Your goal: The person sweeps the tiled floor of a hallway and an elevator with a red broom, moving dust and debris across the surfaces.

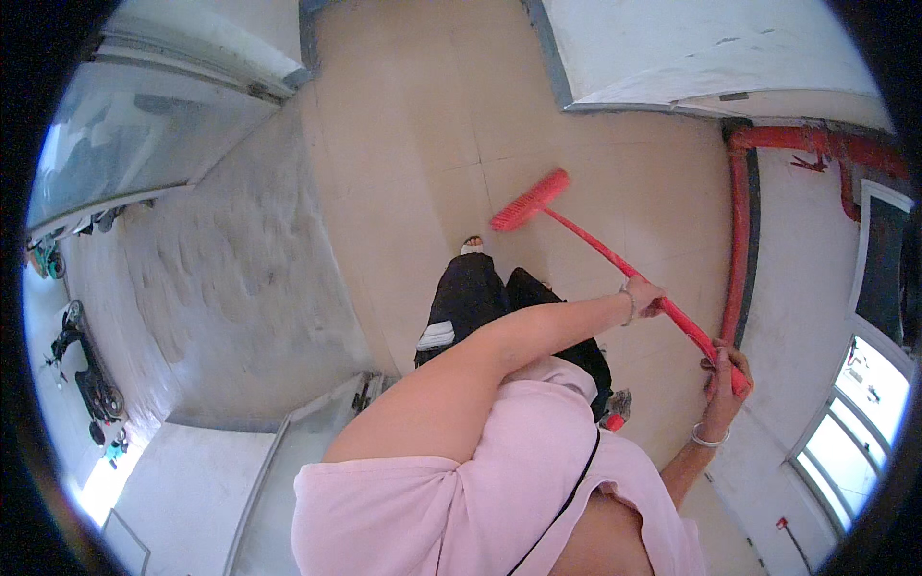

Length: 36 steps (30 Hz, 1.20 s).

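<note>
Both of my hands are on a red push broom (603, 248) held slantwise before my right side. My left hand (643, 294), with a bracelet at the wrist, reaches across my body and wraps the middle of the handle. Near the handle's upper end, my right hand (727, 371) grips it, a bangle round that wrist. The broom's wide red head (529, 200) is at floor level just ahead of my feet; whether its bristles touch the tiles I cannot tell. A sandalled foot (472, 245) shows close to the head's left end.
Beige floor tiles (403, 144) run ahead between white walls with grey skirting. A red pipe (740, 237) stands along the right wall. On the left, glass doors (166, 137) stand by a stained grey threshold (245, 273); a scooter (90, 367) is outside. Another door panel (288, 461) is behind left.
</note>
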Available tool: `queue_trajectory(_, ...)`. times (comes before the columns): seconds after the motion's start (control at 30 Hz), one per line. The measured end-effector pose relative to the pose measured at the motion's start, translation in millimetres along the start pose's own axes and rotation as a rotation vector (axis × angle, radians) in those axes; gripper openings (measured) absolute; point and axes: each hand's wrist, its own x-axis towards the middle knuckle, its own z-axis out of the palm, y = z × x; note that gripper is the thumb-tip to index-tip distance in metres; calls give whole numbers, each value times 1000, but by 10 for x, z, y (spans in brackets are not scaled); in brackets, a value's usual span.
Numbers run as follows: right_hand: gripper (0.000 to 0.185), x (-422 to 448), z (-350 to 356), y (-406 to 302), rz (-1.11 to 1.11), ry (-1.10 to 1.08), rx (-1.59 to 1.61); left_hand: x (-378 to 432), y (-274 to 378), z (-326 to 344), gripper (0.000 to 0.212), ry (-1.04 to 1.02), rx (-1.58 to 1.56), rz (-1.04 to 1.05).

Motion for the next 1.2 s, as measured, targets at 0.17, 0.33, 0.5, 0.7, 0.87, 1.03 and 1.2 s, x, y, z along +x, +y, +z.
queue_trajectory(0.17,8,52,118,-452,-310,35,-12,-274,303,168,10,-47,-95,106)
queue_trajectory(0.33,6,380,446,-736,-305,-137,89,-289,923,-274,13,60,-52,492)
queue_trajectory(0.5,9,882,1547,-768,-330,-356,276,-520,1891,-1177,13,382,-134,670)
queue_trajectory(0.7,12,1448,3038,-1074,-417,-654,493,-722,3002,-2663,12,574,-203,791)
queue_trajectory(0.87,13,1864,3321,-1181,-433,-703,409,-715,3319,-2828,12,614,-71,590)
queue_trajectory(1.03,15,2257,2331,-1602,-91,-588,211,67,3179,-1733,8,190,-445,472)
queue_trajectory(1.2,10,2635,1956,-2119,-437,-515,82,53,3572,-849,7,103,-569,515)
